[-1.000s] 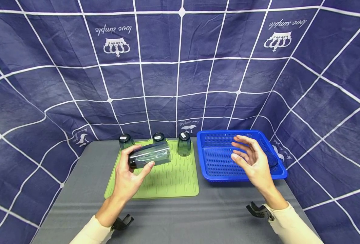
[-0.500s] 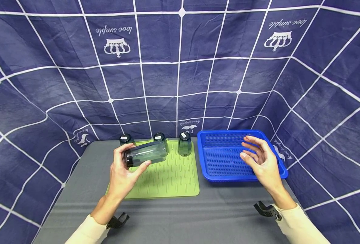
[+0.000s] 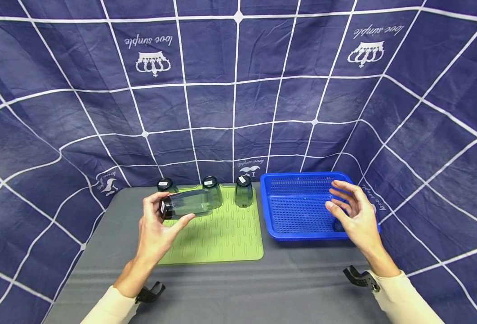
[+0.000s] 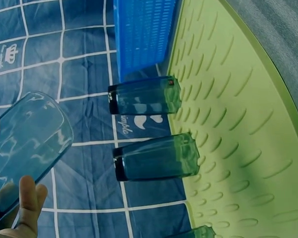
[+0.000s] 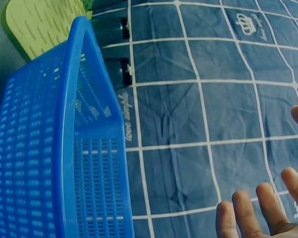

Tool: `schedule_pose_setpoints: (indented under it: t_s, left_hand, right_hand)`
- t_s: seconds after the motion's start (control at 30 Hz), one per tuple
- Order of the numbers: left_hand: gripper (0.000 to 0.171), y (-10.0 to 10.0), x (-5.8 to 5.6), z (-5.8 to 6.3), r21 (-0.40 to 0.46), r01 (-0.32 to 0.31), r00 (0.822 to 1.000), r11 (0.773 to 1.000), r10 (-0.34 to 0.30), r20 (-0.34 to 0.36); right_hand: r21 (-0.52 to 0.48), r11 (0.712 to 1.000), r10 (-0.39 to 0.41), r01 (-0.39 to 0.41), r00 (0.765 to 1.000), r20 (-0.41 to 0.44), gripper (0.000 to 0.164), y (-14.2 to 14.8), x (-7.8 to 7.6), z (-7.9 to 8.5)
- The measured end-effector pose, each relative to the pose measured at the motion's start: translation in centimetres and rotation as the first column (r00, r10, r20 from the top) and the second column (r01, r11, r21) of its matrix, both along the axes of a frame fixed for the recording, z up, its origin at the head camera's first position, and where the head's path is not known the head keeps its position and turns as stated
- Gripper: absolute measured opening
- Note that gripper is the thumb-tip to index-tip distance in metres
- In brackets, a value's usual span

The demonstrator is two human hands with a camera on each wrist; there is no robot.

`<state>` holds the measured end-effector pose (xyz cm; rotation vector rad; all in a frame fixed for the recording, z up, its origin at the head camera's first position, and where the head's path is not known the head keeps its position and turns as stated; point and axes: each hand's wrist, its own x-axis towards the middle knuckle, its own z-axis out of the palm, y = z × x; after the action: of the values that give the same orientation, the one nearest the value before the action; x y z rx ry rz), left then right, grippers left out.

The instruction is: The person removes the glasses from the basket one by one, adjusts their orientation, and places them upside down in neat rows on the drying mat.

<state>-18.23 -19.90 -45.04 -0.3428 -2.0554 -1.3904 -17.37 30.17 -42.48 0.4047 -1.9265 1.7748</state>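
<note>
My left hand (image 3: 154,234) grips a smoky blue-green glass tumbler (image 3: 189,204) near its dark base, holding it on its side above the mat. The tumbler's mouth points right, and a small label shows on its base. Three similar glasses stand upside down along the back of the green drying mat (image 3: 222,245): a left one (image 3: 166,184), a middle one (image 3: 213,191) and a right one (image 3: 244,193). Over the right part of the blue basket (image 3: 299,236) hovers my right hand (image 3: 361,220), fingers loosely bent, holding nothing.
Inside the basket lies a dark glass-like thing (image 3: 337,225), mostly hidden behind my right hand. A grey cloth (image 3: 254,292) covers the table. Blue fabric (image 3: 206,103) with white lines hangs close behind and on both sides.
My left hand has drawn leftward with the tumbler, moving it away from the right glass. My right hand has shifted to the right over the basket. The standing glasses have stayed put.
</note>
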Motion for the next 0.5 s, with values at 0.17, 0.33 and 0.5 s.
schedule_pose_setpoints:
  t_s: [0.17, 0.33, 0.5]
  left_hand:
    - [0.094, -0.5, -0.2, -0.1, -0.018, -0.034, 0.999, 0.999, 0.034, 0.009]
    - [0.094, -1.0, -0.4, -0.2, -0.036, -0.078, 0.997, 0.996, 0.078, 0.023]
    - [0.095, -1.6, -0.6, -0.4, -0.043, -0.109, 0.993, 0.993, 0.111, 0.045]
  right_hand:
    - [0.025, 0.999, -0.043, 0.043, 0.999, 0.002, 0.062, 0.6, 0.0, 0.0]
    - [0.040, 0.997, -0.072, 0.072, 0.997, 0.005, 0.061, 1.3, 0.0, -0.1]
    - [0.056, 0.994, -0.093, 0.092, 0.996, 0.014, 0.060, 2.0, -0.1, -0.2]
